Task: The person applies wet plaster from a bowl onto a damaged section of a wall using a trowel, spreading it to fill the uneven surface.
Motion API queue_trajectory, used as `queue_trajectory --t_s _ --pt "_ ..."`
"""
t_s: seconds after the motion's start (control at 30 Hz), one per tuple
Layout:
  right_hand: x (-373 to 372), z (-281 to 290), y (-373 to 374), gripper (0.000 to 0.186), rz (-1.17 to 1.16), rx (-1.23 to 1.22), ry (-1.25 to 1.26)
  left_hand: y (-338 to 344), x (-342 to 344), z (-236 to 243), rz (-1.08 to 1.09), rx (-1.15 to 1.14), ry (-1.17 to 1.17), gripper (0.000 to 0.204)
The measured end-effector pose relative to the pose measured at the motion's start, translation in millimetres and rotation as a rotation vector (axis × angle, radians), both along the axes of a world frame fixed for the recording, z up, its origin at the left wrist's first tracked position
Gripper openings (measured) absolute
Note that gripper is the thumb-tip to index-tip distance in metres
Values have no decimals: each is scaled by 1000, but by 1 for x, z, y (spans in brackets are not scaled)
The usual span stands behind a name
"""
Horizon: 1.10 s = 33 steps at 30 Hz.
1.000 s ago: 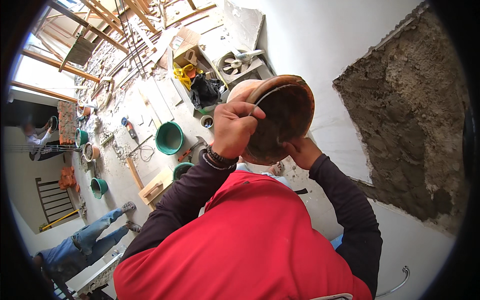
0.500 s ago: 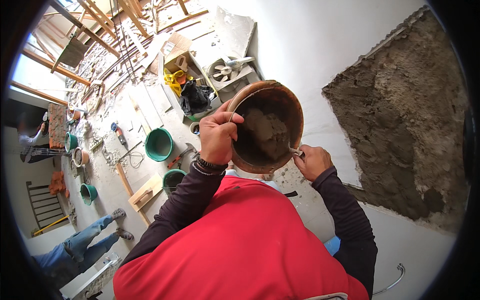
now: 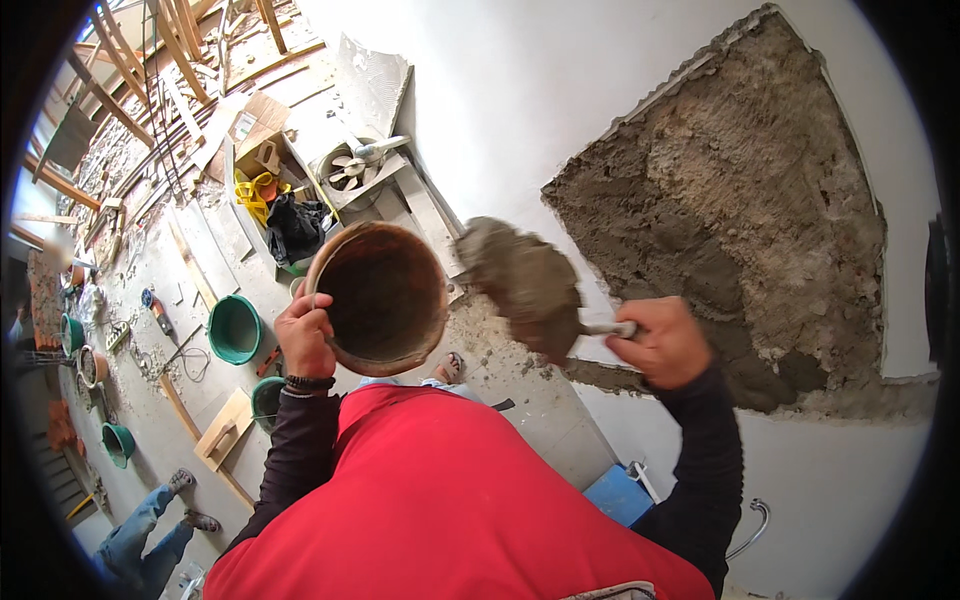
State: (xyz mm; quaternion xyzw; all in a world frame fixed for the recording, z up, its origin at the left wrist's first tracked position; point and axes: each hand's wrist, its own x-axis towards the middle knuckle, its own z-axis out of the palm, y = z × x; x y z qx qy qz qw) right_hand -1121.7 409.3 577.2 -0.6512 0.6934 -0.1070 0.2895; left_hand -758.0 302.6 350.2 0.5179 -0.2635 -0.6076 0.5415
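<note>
My left hand [image 3: 306, 335] grips the rim of a round orange-brown bucket [image 3: 426, 300], which is tilted so its dark interior faces me. In my right hand [image 3: 660, 340] is a trowel handle [image 3: 603, 328], and the blade carries a big lump of wet grey mortar [image 3: 515, 280], slightly blurred, just right of the bucket. Beyond the trowel, a rough patch of grey render [image 3: 740, 200] with a cut edge is set in the white wall [image 3: 480, 100].
Green buckets [image 3: 235, 343], a corded power tool [image 3: 159, 312], a wooden float [image 3: 222, 428], a box of materials [image 3: 250, 235] and a fan [image 3: 347, 172] lie on the floor [image 3: 500, 370]. Timber and rubble [image 3: 180, 100] fill the far left. Another person's legs [image 3: 147, 525] show lower left.
The trowel has come out of the bucket with mortar on it and moved rightward toward the wall. My left hand and the bucket have shifted left; the view has moved toward the wall.
</note>
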Motion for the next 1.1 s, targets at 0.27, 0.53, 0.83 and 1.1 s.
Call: queue_trajectory --t_s 0.27,0.53,0.83,1.1 --pt "-205 22 -25 15 -418 415 -53 10 38 -53 193 -24 -186 26" --pt "-194 122 -13 18 -531 -74 453 23 36 -37 179 -18 -124 21" --pt "-8 -106 -41 26 220 153 499 15 -42 30 -80 -212 -128 19" --pt "47 -174 -51 8 152 -194 975 4 -100 70 -252 -404 -66 23"
